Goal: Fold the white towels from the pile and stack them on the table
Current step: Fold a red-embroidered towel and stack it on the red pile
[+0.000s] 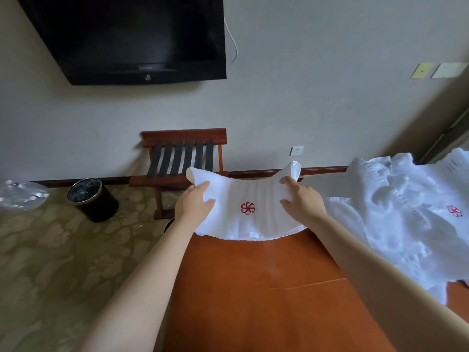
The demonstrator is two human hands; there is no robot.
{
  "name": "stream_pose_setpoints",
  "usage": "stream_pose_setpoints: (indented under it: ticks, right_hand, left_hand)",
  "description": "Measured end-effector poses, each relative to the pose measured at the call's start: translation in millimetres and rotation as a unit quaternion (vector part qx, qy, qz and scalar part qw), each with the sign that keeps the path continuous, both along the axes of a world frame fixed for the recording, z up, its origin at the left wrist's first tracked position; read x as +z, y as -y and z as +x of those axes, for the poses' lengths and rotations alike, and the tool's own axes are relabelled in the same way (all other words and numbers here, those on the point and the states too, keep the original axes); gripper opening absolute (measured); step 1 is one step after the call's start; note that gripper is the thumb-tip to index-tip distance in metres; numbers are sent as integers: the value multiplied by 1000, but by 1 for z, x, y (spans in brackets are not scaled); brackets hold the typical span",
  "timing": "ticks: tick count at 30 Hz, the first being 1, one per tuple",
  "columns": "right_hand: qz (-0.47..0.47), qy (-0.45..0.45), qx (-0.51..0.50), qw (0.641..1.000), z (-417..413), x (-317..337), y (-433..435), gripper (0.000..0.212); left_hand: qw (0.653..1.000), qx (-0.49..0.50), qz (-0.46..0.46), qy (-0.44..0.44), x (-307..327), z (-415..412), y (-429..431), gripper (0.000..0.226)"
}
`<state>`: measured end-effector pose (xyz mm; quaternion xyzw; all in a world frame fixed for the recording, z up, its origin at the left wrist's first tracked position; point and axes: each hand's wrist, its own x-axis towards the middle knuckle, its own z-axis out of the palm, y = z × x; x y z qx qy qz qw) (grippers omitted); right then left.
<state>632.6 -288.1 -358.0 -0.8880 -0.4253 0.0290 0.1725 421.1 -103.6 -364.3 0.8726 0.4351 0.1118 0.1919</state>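
A folded white towel [250, 219] with a red flower emblem lies across the far end of the orange table [253, 288]. My left hand [194, 203] grips its left end and my right hand [300, 200] grips its right end, so both ends curl upward. A loose pile of white towels [406, 214] covers the right side of the table; one of them shows the same red emblem.
A wooden luggage rack [184, 158] stands against the wall beyond the table. A black waste bin [92, 199] sits on the patterned carpet to the left, and a clear plastic bag [20, 194] is at the left edge. A dark TV [132, 39] hangs on the wall.
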Motion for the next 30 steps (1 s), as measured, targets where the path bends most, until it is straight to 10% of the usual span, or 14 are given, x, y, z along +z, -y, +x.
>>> stream_pose_setpoints:
  ticks: [30]
  right_hand:
    - [226,15,3,974,126,74,280,45]
  left_hand:
    - [975,-22,-11,223,55,167,297,52]
